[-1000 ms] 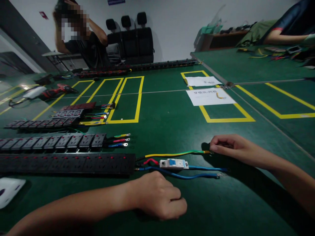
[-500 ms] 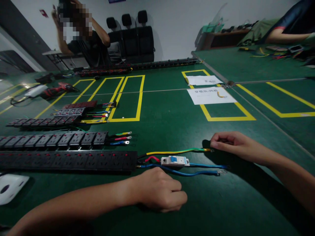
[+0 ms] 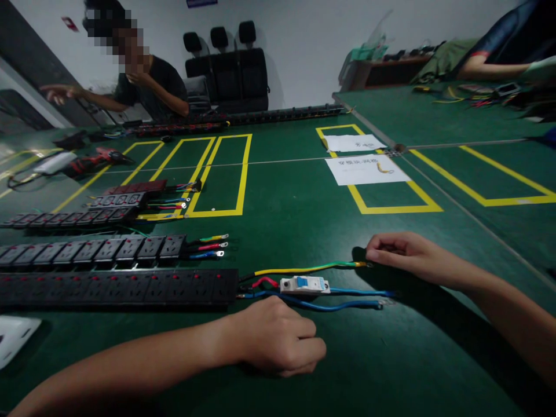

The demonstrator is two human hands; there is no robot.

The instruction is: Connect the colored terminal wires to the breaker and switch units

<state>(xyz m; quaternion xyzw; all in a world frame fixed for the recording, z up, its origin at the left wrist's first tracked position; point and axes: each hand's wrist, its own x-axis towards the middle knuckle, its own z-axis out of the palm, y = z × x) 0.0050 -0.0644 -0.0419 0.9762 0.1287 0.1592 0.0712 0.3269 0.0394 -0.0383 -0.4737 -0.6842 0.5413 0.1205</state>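
My left hand [image 3: 278, 337] rests on the table as a closed fist, just in front of the blue wires [image 3: 347, 304]; nothing shows in it. My right hand [image 3: 393, 252] is curled, its fingertips close together beside the end lug of the yellow-green wire [image 3: 304, 269]. Whether they touch the lug I cannot tell. Between my hands lies a white circuit breaker [image 3: 304, 284] with a blue switch, joined to a short red wire [image 3: 264, 282] and a blue wire. These wires come from the end of a long black power strip [image 3: 174, 288].
More socket strips [image 3: 113, 249] with lugged wires lie behind on the left. Yellow tape outlines [image 3: 245, 174] and paper sheets [image 3: 367, 169] mark the green table [image 3: 295, 197]. A red and black power tool [image 3: 99, 159] lies far left. A person [image 3: 152, 87] stands opposite; another's arm [image 3: 495, 68] is at right.
The person opposite has brought both raised arms down and now stretches one hand to the left. The view has shifted slightly. My hands keep their places beside the wires.
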